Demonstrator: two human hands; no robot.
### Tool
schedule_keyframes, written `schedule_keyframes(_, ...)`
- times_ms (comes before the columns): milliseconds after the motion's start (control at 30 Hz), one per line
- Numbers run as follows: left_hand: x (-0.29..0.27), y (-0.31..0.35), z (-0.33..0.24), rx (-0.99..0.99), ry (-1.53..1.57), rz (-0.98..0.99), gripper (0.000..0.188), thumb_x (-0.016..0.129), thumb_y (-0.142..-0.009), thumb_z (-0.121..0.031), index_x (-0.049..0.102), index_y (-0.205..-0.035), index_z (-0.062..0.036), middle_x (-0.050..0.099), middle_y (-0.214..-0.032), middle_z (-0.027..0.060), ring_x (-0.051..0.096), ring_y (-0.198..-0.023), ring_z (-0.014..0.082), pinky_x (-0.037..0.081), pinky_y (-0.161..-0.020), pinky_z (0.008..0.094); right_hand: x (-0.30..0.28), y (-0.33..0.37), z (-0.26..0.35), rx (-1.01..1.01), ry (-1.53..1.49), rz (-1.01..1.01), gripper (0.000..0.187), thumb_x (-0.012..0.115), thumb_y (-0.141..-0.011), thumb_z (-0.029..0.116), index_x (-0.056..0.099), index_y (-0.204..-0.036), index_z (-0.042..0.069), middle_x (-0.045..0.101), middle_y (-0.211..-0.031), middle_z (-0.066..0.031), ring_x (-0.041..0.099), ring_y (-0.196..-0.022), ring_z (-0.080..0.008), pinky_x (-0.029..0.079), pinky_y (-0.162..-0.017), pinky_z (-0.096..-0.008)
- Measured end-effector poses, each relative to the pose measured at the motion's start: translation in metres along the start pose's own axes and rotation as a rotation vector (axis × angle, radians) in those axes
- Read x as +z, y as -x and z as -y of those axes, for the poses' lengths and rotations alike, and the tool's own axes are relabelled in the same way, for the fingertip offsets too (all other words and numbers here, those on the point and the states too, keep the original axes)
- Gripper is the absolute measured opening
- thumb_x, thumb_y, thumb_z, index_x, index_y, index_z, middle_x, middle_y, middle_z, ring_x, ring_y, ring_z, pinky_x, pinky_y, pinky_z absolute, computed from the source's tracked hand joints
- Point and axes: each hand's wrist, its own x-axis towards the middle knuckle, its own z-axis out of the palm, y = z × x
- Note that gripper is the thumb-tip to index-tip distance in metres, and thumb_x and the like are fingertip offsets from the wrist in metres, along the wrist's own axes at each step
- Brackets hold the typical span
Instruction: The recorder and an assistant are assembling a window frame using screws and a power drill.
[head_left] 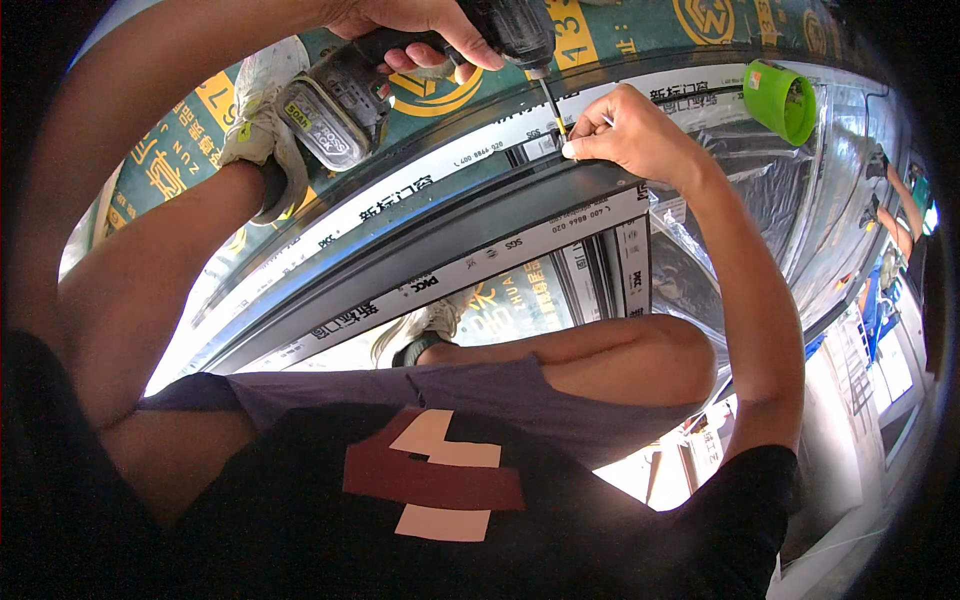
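Left hand [415, 22] wrapped tight around one cordless drill [420, 70], bit [553, 106] angled down at frame | right hand [625, 130] fingers pinched together at bit tip, resting on one dark window frame [470, 235] | green patterned floor covering [690, 25] | one green cup [780, 100] beside frame.

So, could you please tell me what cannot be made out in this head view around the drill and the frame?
- Screw or fastener at the bit tip: hidden behind the right hand fingertips.
- Cordless drill: its top is cut off by the upper edge, and the left hand covers the grip.
- Dark frame: its far end is lost behind the person's left arm.
- Green cup-shaped thing: inside too small to tell.
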Motion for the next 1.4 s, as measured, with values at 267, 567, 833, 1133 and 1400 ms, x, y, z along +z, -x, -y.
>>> schedule_keyframes(267,0.003,0.003,-0.003,0.046,0.021,0.026,0.045,0.055,-0.11,-0.033,0.051,-0.069,-0.0142,0.038,-0.057,-0.0038,0.037,-0.048,0.0111,0.034,-0.052,0.0282,0.004,-0.001,-0.012,-0.096,-0.196,-0.013,0.013,0.083,-0.086,0.012,0.08,-0.089,-0.001,0.077,-0.08,-0.0048,0.065,-0.074,-0.0078,0.051,-0.072,-0.0267)
schedule_keyframes(567,0.008,0.003,-0.01,0.0,0.022,-0.068,0.04,0.059,-0.109,-0.033,0.056,-0.075,-0.013,0.039,-0.057,-0.0038,0.038,-0.048,0.0113,0.035,-0.051,0.0291,0.007,-0.004,-0.023,-0.112,-0.283,-0.002,0.015,0.086,-0.086,0.013,0.081,-0.091,0.0,0.078,-0.082,-0.0044,0.066,-0.076,-0.0083,0.052,-0.073,-0.0266)
schedule_keyframes(833,0.014,-0.005,-0.012,-0.107,0.006,-0.135,0.051,0.058,-0.108,-0.036,0.045,-0.063,-0.0177,0.036,-0.056,-0.0039,0.036,-0.049,0.0126,0.033,-0.053,0.03,-0.003,0.007,-0.039,-0.11,-0.193,-0.058,0.026,0.081,-0.091,0.026,0.081,-0.099,0.001,0.075,-0.082,-0.0014,0.062,-0.072,-0.0082,0.048,-0.069,-0.0258)
schedule_keyframes(1133,0.0,-0.011,0.005,-0.139,0.034,-0.021,0.05,0.055,-0.109,-0.035,0.044,-0.064,-0.0178,0.035,-0.057,-0.0044,0.035,-0.051,0.012,0.032,-0.054,0.03,0.022,0.084,-0.013,-0.099,-0.341,-0.681,0.043,0.063,-0.105,0.031,0.069,-0.13,-0.003,0.077,-0.097,-0.0094,0.068,-0.087,-0.0133,0.053,-0.079,-0.0286)
schedule_keyframes(1400,0.013,-0.014,0.007,-0.12,-0.153,-0.374,0.033,0.075,-0.095,-0.04,0.068,-0.089,-0.0077,0.038,-0.056,-0.0063,0.04,-0.047,0.0099,0.032,-0.048,0.0307,0.079,0.087,-0.027,-0.239,-0.309,-0.757,0.041,0.06,-0.105,0.025,0.054,-0.137,0.0,0.051,-0.067,0.0024,0.042,-0.061,-0.0051,0.034,-0.056,-0.0268)
